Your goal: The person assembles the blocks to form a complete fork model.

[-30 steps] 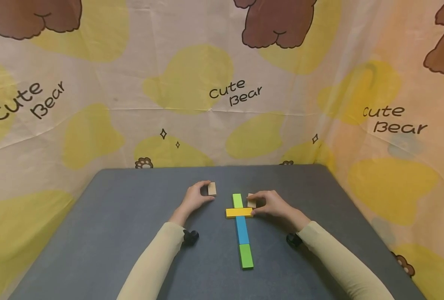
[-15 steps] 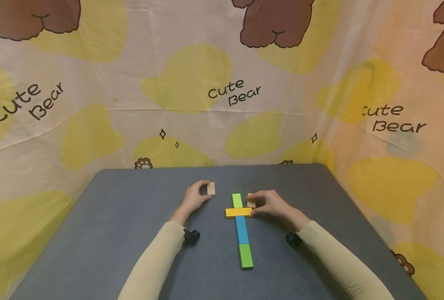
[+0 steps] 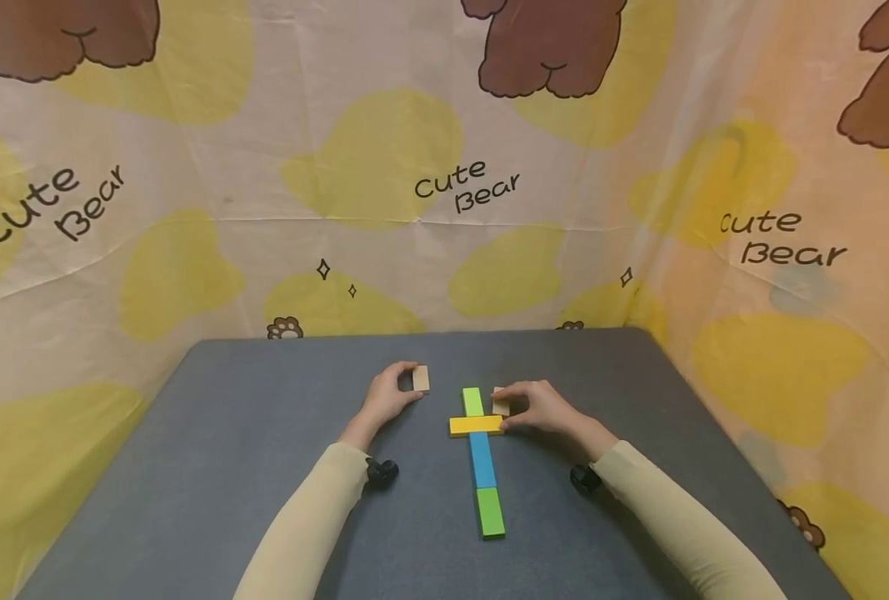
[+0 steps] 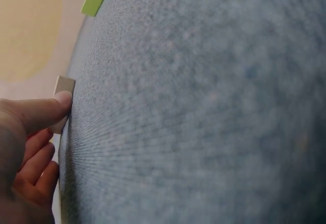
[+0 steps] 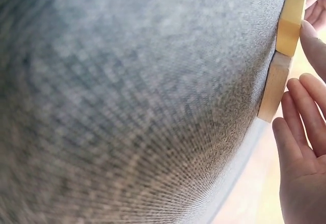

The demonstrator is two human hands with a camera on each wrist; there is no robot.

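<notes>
In the head view, my left hand (image 3: 386,397) pinches a small plain wooden block (image 3: 422,379) between thumb and fingers, over the far part of the table. A row of coloured blocks lies to its right: a light green block (image 3: 472,402) at the far end, a yellow block (image 3: 476,426) crosswise, then a blue block (image 3: 481,460) and another green block (image 3: 491,512). My right hand (image 3: 551,408) has its fingers over a second wooden block (image 5: 275,87), which lies against the far side of the yellow block's right end. The right thumb is at that yellow end.
The blocks lie on a grey-blue cloth-covered table (image 3: 264,467) with rounded far corners. A printed curtain (image 3: 384,250) with bears and lettering hangs behind it and along both sides. Black straps with small devices are on both wrists.
The head view has shifted slightly, moving everything in it a little to the left. Both hands keep the same pose around their blocks, and the row of blocks is unchanged.
</notes>
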